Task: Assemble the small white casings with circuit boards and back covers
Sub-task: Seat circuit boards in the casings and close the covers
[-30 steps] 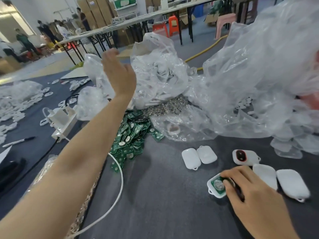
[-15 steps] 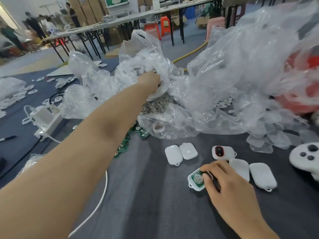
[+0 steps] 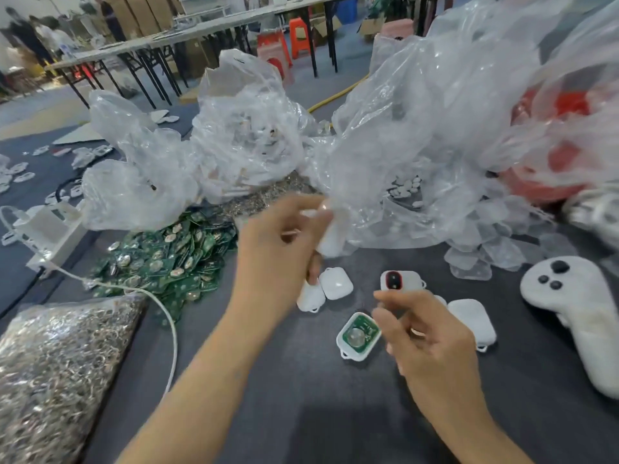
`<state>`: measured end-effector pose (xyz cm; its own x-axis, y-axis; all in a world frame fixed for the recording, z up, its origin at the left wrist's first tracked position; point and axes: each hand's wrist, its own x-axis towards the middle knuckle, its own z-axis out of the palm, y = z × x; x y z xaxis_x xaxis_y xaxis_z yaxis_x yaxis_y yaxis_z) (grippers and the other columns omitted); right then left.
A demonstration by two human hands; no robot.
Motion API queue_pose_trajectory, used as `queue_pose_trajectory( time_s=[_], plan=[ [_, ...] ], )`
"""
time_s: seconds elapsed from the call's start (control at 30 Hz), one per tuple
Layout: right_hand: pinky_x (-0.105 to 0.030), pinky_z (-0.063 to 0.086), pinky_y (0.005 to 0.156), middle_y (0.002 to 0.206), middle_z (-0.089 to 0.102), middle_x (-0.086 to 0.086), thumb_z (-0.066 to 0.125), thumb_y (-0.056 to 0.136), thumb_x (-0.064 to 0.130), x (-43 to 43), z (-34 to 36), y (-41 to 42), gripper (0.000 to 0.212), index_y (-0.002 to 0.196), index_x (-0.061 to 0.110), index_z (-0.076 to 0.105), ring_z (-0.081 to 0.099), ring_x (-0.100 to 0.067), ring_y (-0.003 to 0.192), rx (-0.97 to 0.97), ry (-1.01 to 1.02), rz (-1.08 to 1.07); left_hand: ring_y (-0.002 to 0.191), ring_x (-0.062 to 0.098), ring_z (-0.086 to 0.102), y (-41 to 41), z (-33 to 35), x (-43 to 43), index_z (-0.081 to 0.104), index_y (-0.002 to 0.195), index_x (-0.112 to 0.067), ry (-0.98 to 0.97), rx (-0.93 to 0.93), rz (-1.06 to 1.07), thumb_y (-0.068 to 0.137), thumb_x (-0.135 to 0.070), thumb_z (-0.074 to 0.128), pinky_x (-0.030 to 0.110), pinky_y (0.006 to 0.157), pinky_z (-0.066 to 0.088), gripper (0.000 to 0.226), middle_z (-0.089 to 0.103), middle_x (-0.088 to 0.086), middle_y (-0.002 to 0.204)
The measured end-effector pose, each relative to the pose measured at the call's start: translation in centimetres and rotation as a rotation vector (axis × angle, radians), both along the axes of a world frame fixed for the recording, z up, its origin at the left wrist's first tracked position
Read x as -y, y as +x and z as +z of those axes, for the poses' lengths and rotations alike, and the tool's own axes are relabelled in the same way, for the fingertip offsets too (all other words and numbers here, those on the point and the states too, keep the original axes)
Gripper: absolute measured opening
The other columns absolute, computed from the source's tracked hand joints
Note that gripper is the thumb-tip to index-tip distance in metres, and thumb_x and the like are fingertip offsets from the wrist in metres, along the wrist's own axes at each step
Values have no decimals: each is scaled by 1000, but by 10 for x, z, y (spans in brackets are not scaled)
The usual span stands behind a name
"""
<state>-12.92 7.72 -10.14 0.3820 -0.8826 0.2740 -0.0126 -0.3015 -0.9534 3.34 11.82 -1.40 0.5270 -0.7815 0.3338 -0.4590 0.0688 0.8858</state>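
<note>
A small white plastic cover [image 3: 332, 243], blurred, is gripped in the curled fingers of the left hand [image 3: 284, 252], which is raised above the middle of the dark grey bench [image 3: 301, 413], against the crumpled clear plastic bags [image 3: 418, 128]. The right hand [image 3: 430, 336] is held just above the bench with its fingers curled; whether anything is held in it cannot be told. Just beside its thumb, an open white casing with a green circuit board and round silver cell [image 3: 357, 336] is laid face up. Two closed white casings [image 3: 336, 283] are set touching below the left hand, and a white casing with a red-rimmed black window [image 3: 398, 281] is placed beyond the right hand. A heap of green circuit boards [image 3: 167, 259] is spread towards the bench's left edge.
</note>
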Motion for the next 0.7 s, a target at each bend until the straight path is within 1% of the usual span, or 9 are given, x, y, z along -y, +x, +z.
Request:
queue_pose_trajectory(
  time_s=[0.07, 0.13, 0.23, 0.33, 0.4, 0.47, 0.57, 0.63, 0.7],
  plan=[
    [-19, 42, 47, 61, 61, 9, 68, 81, 26, -1, 6, -1, 9, 86, 33, 67, 51, -7, 45, 125, 144, 73, 43, 7, 57, -36, -30, -15, 67, 103, -36, 114, -71, -136, 92, -7, 61, 11, 51, 43, 32, 61, 2, 51],
    [-22, 45, 43, 66, 64, 3, 67, 87, 8, -3, 11, -4, 18, 92, 26, 67, 54, -12, 45, 180, 178, 112, 48, 7, 59, -48, -48, -18, 64, 111, -34, 136, -182, -168, 92, 1, 58, 12, 55, 46, 40, 62, 1, 53],
    [-23, 49, 45, 76, 66, -5, 60, 87, -3, -6, 13, -6, 30, 105, 20, 64, 59, -16, 51, 240, 201, 119, 42, 9, 56, -48, -57, -21, 66, 112, -31, 62, -309, -165, 93, 1, 56, 15, 50, 47, 38, 61, -1, 52],
    [-22, 50, 50, 77, 67, -8, 60, 87, -5, -9, 11, -6, 37, 104, 28, 65, 60, -16, 56, 231, 180, 142, 44, 9, 56, -47, -66, -23, 69, 107, -35, 11, -353, -157, 93, -1, 57, 16, 49, 48, 39, 64, -4, 59],
    [-22, 49, 50, 77, 67, -8, 59, 88, -4, -9, 9, -6, 41, 104, 33, 65, 61, -16, 57, 211, 182, 156, 44, 9, 55, -44, -70, -22, 70, 104, -36, 16, -388, -164, 93, 0, 56, 18, 48, 49, 40, 65, -5, 62],
    [-22, 49, 48, 75, 66, -8, 58, 89, -1, -10, 7, -5, 39, 108, 32, 65, 60, -18, 55, 207, 192, 172, 43, 9, 54, -41, -73, -21, 69, 106, -31, 31, -404, -190, 94, 0, 55, 18, 48, 48, 37, 64, -4, 58],
    [-21, 49, 48, 76, 66, -7, 57, 91, 8, -9, 7, -6, 30, 106, 31, 67, 59, -21, 52, 188, 146, 163, 42, 8, 54, -39, -77, -21, 68, 109, -26, 21, -452, -230, 94, -3, 55, 17, 46, 48, 31, 64, -4, 58],
    [-21, 50, 48, 78, 66, -5, 59, 88, 20, -5, 9, -8, 20, 101, 33, 68, 60, -19, 52, 172, 87, 154, 41, 8, 53, -39, -79, -21, 71, 106, -28, 19, -503, -262, 92, -9, 57, 18, 45, 48, 28, 63, -4, 58],
    [-22, 51, 50, 82, 67, -2, 61, 86, 24, -1, 10, -10, 15, 96, 32, 69, 61, -17, 54, 142, 27, 139, 41, 7, 51, -39, -80, -21, 74, 102, -29, 28, -563, -287, 92, -11, 58, 18, 45, 47, 26, 62, -4, 59]
  ],
)
